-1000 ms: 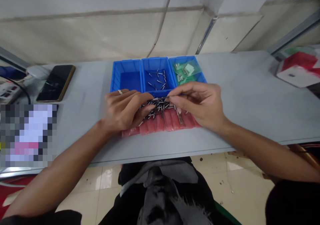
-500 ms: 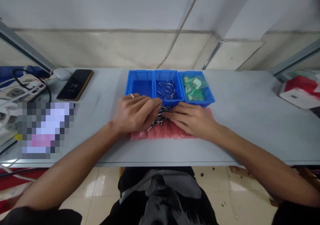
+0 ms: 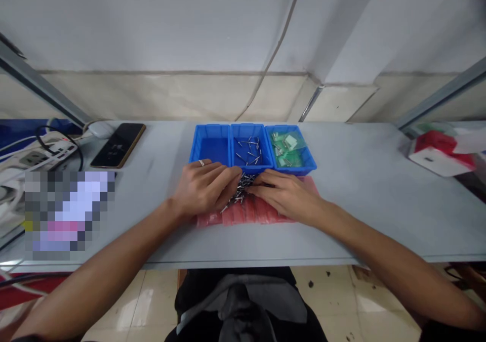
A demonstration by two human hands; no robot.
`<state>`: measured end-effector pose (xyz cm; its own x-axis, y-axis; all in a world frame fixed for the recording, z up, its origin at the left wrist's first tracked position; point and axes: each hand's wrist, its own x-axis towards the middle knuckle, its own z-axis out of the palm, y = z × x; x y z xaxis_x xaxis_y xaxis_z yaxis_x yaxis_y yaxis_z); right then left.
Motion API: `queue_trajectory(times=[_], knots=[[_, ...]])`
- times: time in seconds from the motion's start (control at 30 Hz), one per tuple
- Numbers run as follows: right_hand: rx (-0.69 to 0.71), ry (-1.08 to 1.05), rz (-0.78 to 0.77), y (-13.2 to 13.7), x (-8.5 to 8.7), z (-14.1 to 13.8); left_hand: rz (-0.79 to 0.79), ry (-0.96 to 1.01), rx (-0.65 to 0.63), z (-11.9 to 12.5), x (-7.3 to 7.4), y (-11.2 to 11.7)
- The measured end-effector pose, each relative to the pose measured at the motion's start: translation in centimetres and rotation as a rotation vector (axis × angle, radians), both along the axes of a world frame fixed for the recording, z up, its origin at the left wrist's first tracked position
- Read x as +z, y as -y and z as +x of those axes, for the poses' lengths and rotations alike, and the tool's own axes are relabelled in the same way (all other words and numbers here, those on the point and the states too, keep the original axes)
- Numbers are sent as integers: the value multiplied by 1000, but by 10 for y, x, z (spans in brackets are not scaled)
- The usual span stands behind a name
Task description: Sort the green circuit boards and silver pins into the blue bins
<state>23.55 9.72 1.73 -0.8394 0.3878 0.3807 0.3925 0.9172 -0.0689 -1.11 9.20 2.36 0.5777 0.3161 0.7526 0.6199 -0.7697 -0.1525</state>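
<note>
A heap of small metal pins (image 3: 244, 184) lies on a pink bubble-wrap sheet (image 3: 250, 211) in front of the bins. My left hand (image 3: 207, 187), wearing a ring, is curled against the heap's left side. Its fingertips are hidden, so I cannot make out what is in them. From the right, my right hand (image 3: 290, 195) rests with fingers stretched out, their tips touching the pins. Behind the heap stand a blue left bin (image 3: 214, 150) with a bare floor, a blue middle bin (image 3: 252, 169) with scattered pins, and a blue right bin (image 3: 296, 171) holding green plastic bags with small parts.
A dark phone (image 3: 118, 145) lies at the left by a white power strip (image 3: 36, 155) with cables. Nearer, a pixelated bright-screened object (image 3: 76, 205) lies on the table. A white-and-red box (image 3: 436, 155) stands far right. The table's front edge (image 3: 250, 264) runs below my forearms.
The camera has tilted up a little, so the table and bins appear lower. Both hands stay at the pin heap, with only slight finger movement.
</note>
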Motion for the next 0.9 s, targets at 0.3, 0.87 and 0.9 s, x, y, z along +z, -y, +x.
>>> queue_trajectory(times=[0.3,0.87,0.9], knots=[[-15,1,7,0,-1,3,14,9,4,-1,0,-1],[42,-4,-3,-1,-2,1,13,-14,-12,-2,-1,-1],[52,5,-17,-2,-2,2,14,-10,-15,-2,-1,-1]])
